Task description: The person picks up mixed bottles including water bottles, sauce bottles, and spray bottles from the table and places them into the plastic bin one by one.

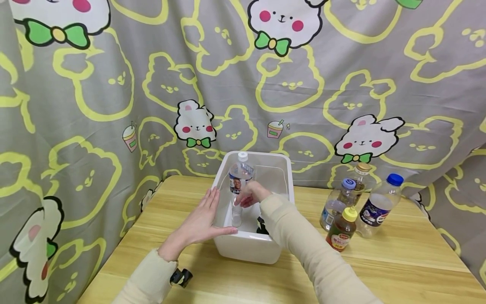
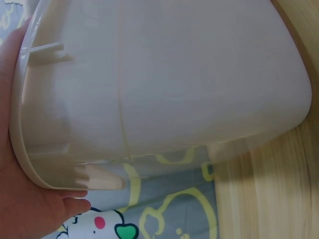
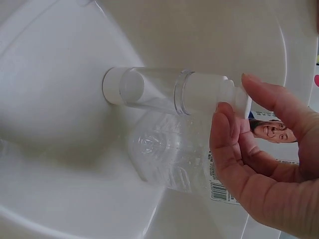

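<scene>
A white plastic bin [image 1: 248,249] stands on the wooden table. My left hand [image 1: 199,217] rests on its near left corner, fingers straight along the left rim and thumb along the front rim. Inside the bin, my right hand [image 1: 253,194] pinches the white top of a small clear bottle [image 3: 157,92] between thumb and fingertips. In the right wrist view, the small bottle's white base is at the bin's floor. Close behind it, a large clear plastic bottle [image 1: 243,168] with a white cap and a printed label stands upright in the bin.
Right of the bin stand a brown squeeze bottle [image 1: 341,230] with a yellow cap, a blue-capped soda bottle [image 1: 376,209], a clear bottle [image 1: 334,211] with a light blue cap and a gold-capped bottle [image 1: 358,177]. A patterned grey curtain [image 1: 228,93] hangs behind the table [image 1: 303,278].
</scene>
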`<state>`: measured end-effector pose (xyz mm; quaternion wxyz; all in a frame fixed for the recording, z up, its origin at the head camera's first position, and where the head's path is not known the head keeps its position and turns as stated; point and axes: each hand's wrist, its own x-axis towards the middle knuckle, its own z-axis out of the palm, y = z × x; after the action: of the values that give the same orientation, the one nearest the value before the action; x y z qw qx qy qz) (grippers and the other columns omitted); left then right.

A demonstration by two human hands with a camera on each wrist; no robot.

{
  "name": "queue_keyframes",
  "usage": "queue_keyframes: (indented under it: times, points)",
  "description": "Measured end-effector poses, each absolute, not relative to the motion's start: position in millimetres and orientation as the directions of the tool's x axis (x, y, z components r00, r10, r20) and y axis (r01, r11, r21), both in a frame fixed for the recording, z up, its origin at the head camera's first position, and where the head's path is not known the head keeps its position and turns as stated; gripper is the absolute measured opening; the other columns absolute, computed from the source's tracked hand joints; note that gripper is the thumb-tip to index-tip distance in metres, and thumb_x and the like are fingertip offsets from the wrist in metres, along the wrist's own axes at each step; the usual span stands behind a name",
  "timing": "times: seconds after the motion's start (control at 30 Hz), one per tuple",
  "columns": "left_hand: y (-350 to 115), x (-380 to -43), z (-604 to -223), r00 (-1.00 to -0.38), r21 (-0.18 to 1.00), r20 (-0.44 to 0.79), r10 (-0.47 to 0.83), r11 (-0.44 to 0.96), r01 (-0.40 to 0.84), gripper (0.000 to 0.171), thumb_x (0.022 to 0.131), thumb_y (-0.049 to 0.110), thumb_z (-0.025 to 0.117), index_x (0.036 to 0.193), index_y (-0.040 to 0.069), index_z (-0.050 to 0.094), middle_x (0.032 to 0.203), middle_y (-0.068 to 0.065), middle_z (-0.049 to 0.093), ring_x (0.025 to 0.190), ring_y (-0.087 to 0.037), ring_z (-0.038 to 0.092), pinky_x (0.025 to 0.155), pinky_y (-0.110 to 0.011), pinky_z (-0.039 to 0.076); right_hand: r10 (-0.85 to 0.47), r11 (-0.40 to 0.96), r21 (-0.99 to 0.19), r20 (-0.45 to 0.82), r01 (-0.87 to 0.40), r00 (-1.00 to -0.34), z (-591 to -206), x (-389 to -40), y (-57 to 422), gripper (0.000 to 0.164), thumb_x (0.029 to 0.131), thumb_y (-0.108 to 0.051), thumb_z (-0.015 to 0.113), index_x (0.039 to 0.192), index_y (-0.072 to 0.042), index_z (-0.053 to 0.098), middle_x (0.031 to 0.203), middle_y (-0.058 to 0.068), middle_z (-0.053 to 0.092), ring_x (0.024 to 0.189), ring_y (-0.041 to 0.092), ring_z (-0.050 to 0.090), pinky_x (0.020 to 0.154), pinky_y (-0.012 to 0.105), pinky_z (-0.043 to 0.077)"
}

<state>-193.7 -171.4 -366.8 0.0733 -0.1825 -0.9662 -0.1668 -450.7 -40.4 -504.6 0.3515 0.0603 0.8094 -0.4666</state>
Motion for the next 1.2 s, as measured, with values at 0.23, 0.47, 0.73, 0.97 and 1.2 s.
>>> queue_keyframes:
  times: [0.23,0.47,0.73,0.97,1.2]
  points:
    - [-172,-194,-367,-0.923,0.297,0.206,0.325,0.878,0.375,0.114,0.066,0.075,0.048,0.139,-0.006,0.013,0.144,-0.022,0.007,0.133,-0.029,0.002,0.105,-0.041,0.014,-0.229,0.540,-0.732,-0.602,0.415,-0.765,-480,-427,-38,0.033,0.056,0.003,0.079,0.084,0.003,0.060,0.079,0.014,0.061,0.068,0.024,0.060,0.061,0.031,0.052]
    - [-172,-194,-367,-0.923,0.295,0.200,0.329,0.878,0.377,0.115,0.066,0.075,0.049,0.139,-0.006,0.012,0.144,-0.022,0.006,0.132,-0.029,0.001,0.105,-0.041,0.013,-0.212,0.596,-0.706,-0.599,0.383,-0.772,-492,-438,-43,0.031,0.060,-0.002,0.079,0.085,0.001,0.060,0.077,0.012,0.062,0.066,0.022,0.060,0.061,0.030,0.053]
    - [-172,-193,-367,-0.918,0.293,0.210,0.337,0.874,0.388,0.114,0.067,0.074,0.049,0.139,-0.007,0.013,0.144,-0.022,0.008,0.132,-0.029,0.002,0.105,-0.041,0.013,-0.221,0.619,-0.717,-0.552,0.321,-0.804,-492,-441,-42,0.033,0.057,-0.005,0.081,0.080,0.000,0.059,0.073,0.013,0.061,0.063,0.024,0.061,0.056,0.031,0.053]
    - [-172,-193,-366,-0.917,0.291,0.210,0.340,0.873,0.390,0.114,0.067,0.074,0.049,0.138,-0.007,0.013,0.144,-0.022,0.008,0.132,-0.029,0.001,0.106,-0.041,0.013,-0.298,0.535,-0.786,-0.520,0.310,-0.801,-565,-513,-48,0.060,0.026,-0.016,0.090,0.077,-0.003,0.060,0.066,0.011,0.062,0.056,0.023,0.061,0.050,0.035,0.052]
    - [-172,-193,-365,-0.916,0.296,0.213,0.339,0.871,0.391,0.114,0.067,0.074,0.049,0.138,-0.007,0.014,0.144,-0.022,0.008,0.132,-0.029,0.001,0.105,-0.042,0.014,-0.264,0.532,-0.797,-0.475,0.284,-0.839,-416,-390,-35,0.035,0.060,-0.004,0.080,0.086,0.001,0.057,0.073,0.014,0.062,0.060,0.022,0.061,0.061,0.033,0.053]
